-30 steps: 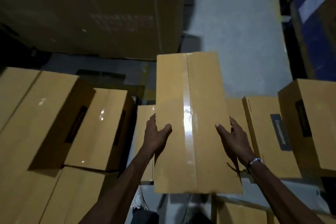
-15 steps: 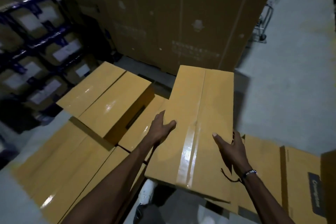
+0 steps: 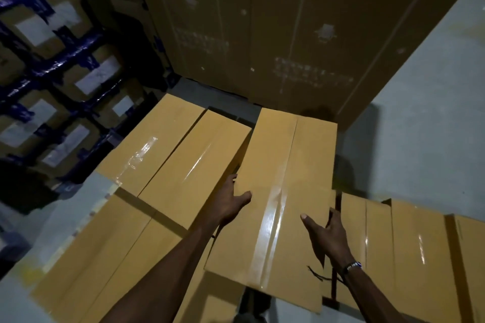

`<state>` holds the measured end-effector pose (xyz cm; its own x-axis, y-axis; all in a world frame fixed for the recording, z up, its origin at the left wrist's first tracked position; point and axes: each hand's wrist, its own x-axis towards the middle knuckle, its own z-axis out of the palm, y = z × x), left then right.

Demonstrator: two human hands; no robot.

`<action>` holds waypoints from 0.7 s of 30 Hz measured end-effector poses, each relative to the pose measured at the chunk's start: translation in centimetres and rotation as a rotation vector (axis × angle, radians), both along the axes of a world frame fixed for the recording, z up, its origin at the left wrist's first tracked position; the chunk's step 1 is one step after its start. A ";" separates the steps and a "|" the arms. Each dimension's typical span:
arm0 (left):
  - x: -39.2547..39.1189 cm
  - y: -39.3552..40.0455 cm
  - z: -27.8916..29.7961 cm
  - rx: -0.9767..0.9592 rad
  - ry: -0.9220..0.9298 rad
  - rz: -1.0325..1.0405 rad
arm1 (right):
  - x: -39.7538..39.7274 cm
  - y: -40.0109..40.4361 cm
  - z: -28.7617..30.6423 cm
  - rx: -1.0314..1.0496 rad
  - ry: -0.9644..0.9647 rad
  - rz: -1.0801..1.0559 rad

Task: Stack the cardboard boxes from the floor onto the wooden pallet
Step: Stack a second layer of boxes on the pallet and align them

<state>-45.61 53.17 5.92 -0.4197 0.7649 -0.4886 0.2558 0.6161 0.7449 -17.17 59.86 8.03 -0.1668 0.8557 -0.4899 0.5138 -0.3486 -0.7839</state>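
Between my hands, left [image 3: 231, 202] and right [image 3: 325, 236], each grip clamps the long tan taped cardboard box [image 3: 278, 191], pointing away.

Tall brown carton [image 3: 288, 34], blue-strapped boxes [image 3: 52, 60], grey floor [image 3: 420, 126]

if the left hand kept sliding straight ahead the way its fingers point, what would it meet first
Probably nothing solid at first: the left hand points up along the left edge of the held box, beside the upper stacked box. Beyond that stands the big dark carton, though depth is unclear.
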 end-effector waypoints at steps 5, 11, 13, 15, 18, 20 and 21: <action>-4.8 1.8 -3.9 -0.012 -0.052 -0.037 | -4.7 0.6 -4.0 -0.050 -0.041 -0.041; -8.1 4.0 -10.5 -0.071 -0.068 -0.047 | -7.4 1.9 -10.3 -0.095 -0.100 -0.065; -8.9 4.5 -13.0 -0.098 -0.029 -0.043 | -7.9 2.1 -12.2 -0.110 -0.116 -0.075; -9.5 4.9 -14.8 -0.112 0.077 -0.076 | -8.6 2.3 -13.8 -0.112 -0.120 -0.080; -10.4 5.3 -16.7 -0.150 0.208 -0.152 | -9.6 2.7 -15.8 -0.119 -0.138 -0.071; -11.1 5.4 -18.5 -0.164 0.220 -0.166 | -10.2 2.9 -17.0 -0.122 -0.144 -0.061; -11.3 5.5 -19.3 -0.165 0.217 -0.167 | -10.4 3.1 -17.7 -0.124 -0.148 -0.058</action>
<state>-56.95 58.68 -13.34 -0.4027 0.7503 -0.5243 0.5057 0.6598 0.5558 -27.58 62.91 -9.63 -0.0378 0.7935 -0.6075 0.5966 -0.4697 -0.6507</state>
